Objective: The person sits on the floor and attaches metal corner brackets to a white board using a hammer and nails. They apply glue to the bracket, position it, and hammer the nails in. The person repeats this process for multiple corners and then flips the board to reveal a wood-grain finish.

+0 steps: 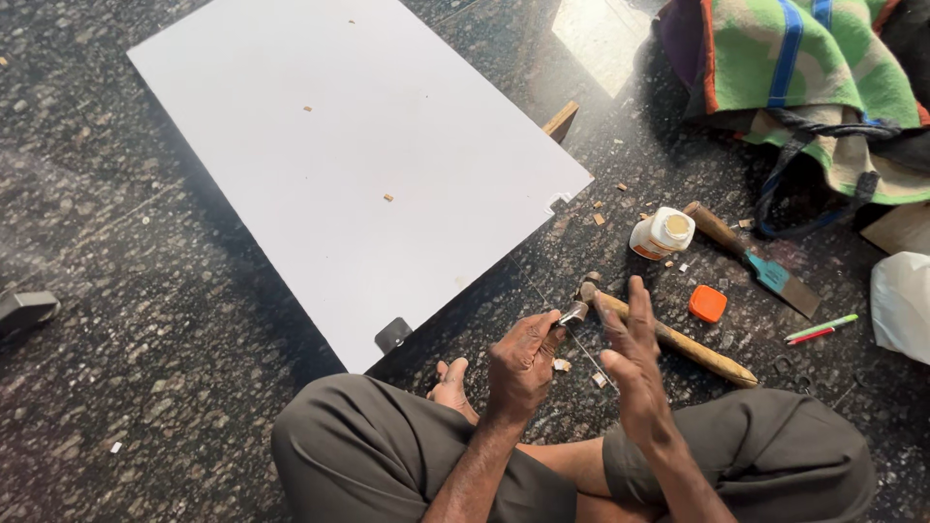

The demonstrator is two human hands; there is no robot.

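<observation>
Left hand (523, 360) pinching small metal piece (573, 313) – right hand (630, 358) open, empty, just above hammer (678, 341).

A small metal piece (573, 313) is held in the left hand (523, 363), with the right hand (632, 358) just beside it. A hammer (678, 339) lies just behind the grip. A board (358, 155) is spread to its left, while a bottle (662, 233), a chisel (751, 260) and a bag (804, 68) are set behind and to its right.

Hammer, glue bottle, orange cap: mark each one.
Hammer (693, 347): head view, middle of its wooden handle.
Glue bottle (659, 235): head view, white body, lying on its side.
Orange cap (708, 303): head view, centre of its top.
</observation>
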